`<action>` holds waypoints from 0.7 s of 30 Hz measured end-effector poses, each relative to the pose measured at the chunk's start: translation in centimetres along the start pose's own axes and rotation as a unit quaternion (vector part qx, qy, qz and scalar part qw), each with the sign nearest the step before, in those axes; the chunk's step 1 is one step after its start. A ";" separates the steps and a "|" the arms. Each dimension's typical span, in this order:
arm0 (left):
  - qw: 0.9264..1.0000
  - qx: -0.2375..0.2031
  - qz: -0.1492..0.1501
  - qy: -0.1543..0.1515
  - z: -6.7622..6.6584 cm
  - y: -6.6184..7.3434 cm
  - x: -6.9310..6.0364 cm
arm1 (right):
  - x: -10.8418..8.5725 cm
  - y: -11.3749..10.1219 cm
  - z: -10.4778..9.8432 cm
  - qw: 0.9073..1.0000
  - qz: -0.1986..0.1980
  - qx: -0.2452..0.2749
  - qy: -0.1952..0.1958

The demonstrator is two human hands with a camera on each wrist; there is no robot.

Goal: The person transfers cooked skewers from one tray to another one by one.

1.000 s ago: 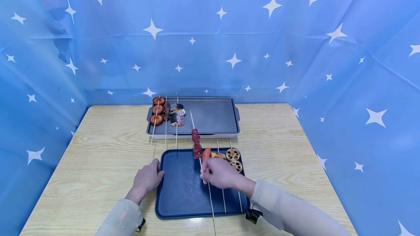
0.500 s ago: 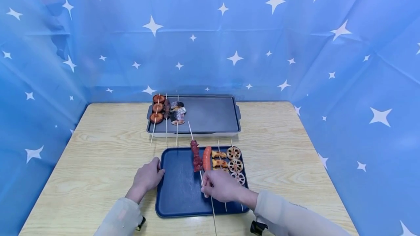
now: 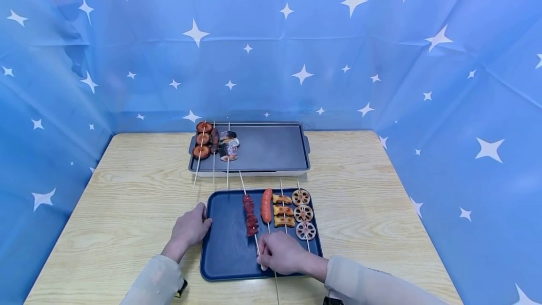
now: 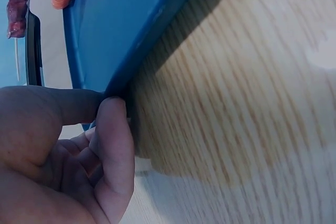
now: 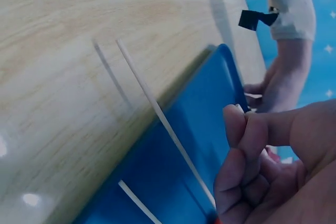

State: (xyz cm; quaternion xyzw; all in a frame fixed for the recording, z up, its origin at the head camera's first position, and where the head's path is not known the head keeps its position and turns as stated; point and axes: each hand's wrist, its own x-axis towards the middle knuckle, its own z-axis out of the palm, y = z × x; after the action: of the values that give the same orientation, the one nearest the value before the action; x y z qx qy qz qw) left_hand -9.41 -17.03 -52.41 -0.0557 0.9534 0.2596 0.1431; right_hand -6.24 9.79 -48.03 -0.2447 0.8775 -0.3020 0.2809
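Note:
My right hand pinches the lower stick of a dark red meat skewer over the blue tray; whether the meat touches the tray, I cannot tell. Thumb and index finger of my left hand pinch the tray's left rim. Right of the meat lie a sausage skewer, a skewer of browned yellow pieces and a lotus root skewer. The right hand hides parts of their sticks. In the right wrist view, one bare stick reaches past the tray's edge.
Behind the tray stands a dark grill plate with side handles. On its left part lie a mushroom skewer, a dark brown skewer and a fish-like skewer. Blue star-patterned curtains enclose the wooden table.
My right hand has drawn the meat skewer back toward me, from near the grill plate to over the tray beside the sausage. My left hand keeps its hold on the rim.

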 end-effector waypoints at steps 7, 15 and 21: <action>1.000 0.003 0.001 0.001 -0.1 0.1 -0.1 | -0.1 0.0 0.5 1.000 0.002 -0.003 -0.002; 1.000 0.005 -0.001 -0.005 0.0 0.0 0.0 | 0.0 0.2 0.7 1.000 0.012 0.015 -0.005; 1.000 0.004 -0.001 -0.009 -0.2 0.1 0.1 | 0.2 0.6 0.8 0.999 0.024 0.031 -0.016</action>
State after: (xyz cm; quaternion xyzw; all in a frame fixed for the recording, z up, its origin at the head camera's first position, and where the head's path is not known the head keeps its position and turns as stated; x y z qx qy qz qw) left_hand -9.59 -17.09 -52.28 -0.0543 0.9531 0.2562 0.1519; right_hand -6.02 9.78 -49.05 -0.2195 0.8686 -0.3182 0.3099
